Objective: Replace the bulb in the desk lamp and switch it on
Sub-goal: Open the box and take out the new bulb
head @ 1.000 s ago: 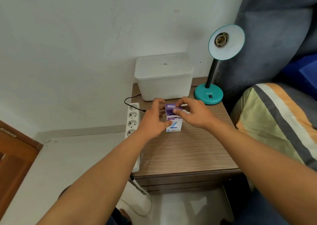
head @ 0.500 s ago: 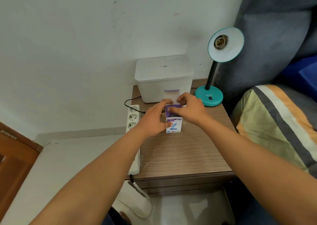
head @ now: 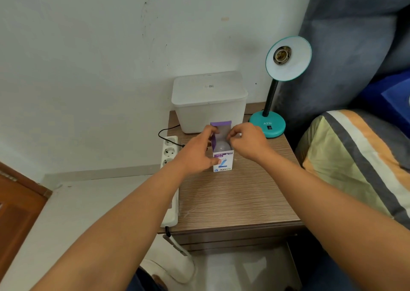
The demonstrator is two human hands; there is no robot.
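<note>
I see the box (head: 222,157) upright on the nightstand (head: 233,197), right between my two hands, its top flap raised toward the tub (head: 209,101) behind it; the bulb (head: 221,147) sits inside the open top, its white dome showing just below my fingertips. My left hand (head: 196,155) wraps the box's left side, thumb laid across the printed front, fingers curled over the upper left edge, so it is closed round the box rather than spread. My right hand (head: 248,143) is at the box's upper right corner, fingers bent and bunched, thumb and forefinger pinching at the rim there; whether they nip a side flap or only the edge I cannot tell.

By count: one box, one bulb, one lamp (head: 278,86), one tub, one power strip (head: 169,175), two hands.

The lamp stands at the nightstand's far right corner, just beyond my right hand and apart from it; its teal shade tips toward me and the socket (head: 282,55) inside it is bare; a small dark switch (head: 269,127) sits on the teal base. The power strip lies along the nightstand's left edge, beside my left wrist, with a black cord (head: 168,135) plugged in near its far end.
</note>
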